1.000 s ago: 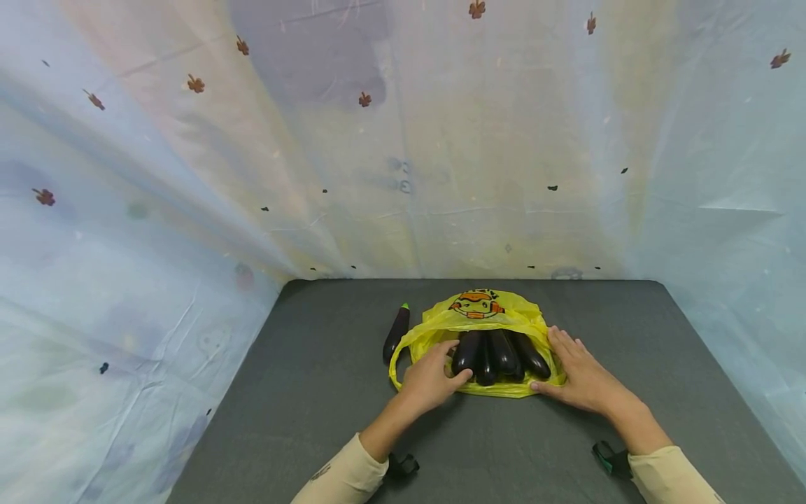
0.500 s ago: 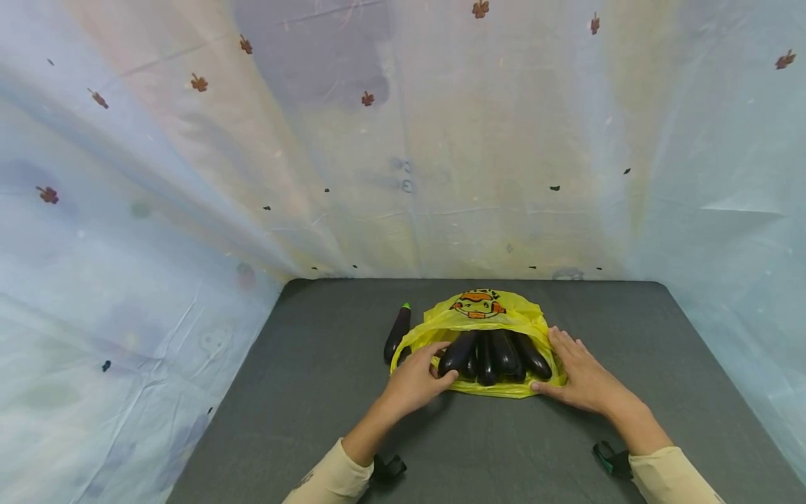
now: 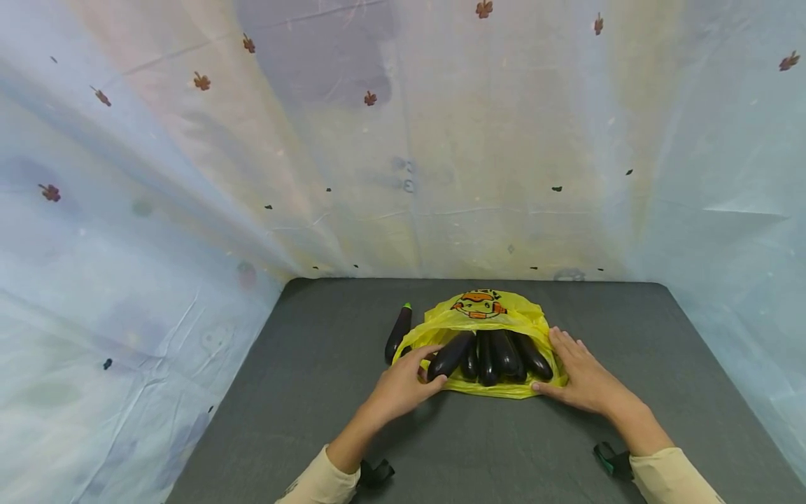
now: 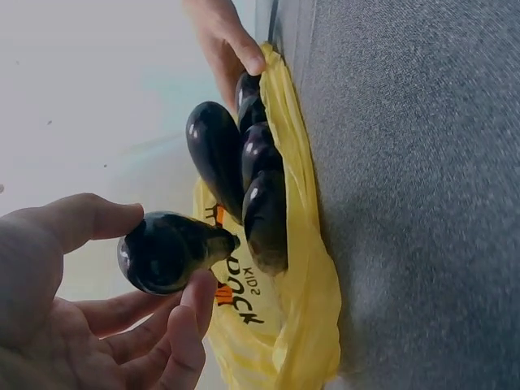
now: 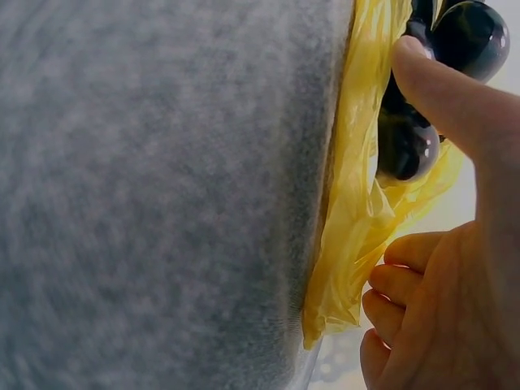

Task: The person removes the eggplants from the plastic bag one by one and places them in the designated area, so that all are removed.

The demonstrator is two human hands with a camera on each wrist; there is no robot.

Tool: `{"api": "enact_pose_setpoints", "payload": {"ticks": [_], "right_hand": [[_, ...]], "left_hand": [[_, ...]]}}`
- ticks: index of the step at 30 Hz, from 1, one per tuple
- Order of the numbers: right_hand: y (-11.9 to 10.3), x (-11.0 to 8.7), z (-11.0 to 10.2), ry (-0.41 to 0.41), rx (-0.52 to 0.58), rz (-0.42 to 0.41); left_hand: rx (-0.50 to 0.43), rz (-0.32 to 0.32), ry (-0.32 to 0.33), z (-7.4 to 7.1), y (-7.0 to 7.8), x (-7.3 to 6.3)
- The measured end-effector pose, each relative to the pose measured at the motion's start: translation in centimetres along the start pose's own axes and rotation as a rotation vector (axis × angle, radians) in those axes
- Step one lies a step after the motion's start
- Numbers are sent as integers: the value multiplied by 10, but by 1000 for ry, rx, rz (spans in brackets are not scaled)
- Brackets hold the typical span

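Observation:
A yellow plastic bag (image 3: 504, 299) with a cartoon print lies on its side, its mouth facing me. Several glossy dark eggplants (image 3: 504, 353) lie packed inside it. At the left of the mouth my left hand (image 3: 403, 381) grips one eggplant (image 3: 448, 357) by its thick end, thumb on one side and fingers on the other; the left wrist view shows this eggplant (image 4: 166, 252) apart from the others. My right hand (image 3: 582, 374) rests against the bag's right edge, fingers straight along the outside and thumb (image 5: 439, 85) at the opening.
One more eggplant (image 3: 398, 334) with a green tip lies on the grey table (image 3: 327, 392) just left of the bag. A patterned plastic sheet (image 3: 453, 231) hangs behind the table and along its sides.
My left hand has moved left and slightly toward me, drawing the gripped eggplant away from the row in the bag. The right hand has stayed at the bag's edge.

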State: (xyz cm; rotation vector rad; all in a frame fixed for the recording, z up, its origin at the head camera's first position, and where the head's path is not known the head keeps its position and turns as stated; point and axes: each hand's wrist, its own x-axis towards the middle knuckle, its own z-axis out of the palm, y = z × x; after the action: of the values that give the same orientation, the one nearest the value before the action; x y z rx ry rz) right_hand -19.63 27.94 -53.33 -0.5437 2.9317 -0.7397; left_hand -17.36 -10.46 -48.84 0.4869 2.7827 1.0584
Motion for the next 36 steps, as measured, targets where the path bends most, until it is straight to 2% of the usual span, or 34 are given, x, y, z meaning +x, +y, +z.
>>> {"api": "enact_pose_setpoints", "payload": {"ticks": [19,36], "right_hand": [[-1,0,0,-11,8,6],[-1,1,0,-12,-10,11]], "left_hand": [[-39,-10,-18,-21,-7,-17],[-75,19,2,-44,-13,-31]]}}
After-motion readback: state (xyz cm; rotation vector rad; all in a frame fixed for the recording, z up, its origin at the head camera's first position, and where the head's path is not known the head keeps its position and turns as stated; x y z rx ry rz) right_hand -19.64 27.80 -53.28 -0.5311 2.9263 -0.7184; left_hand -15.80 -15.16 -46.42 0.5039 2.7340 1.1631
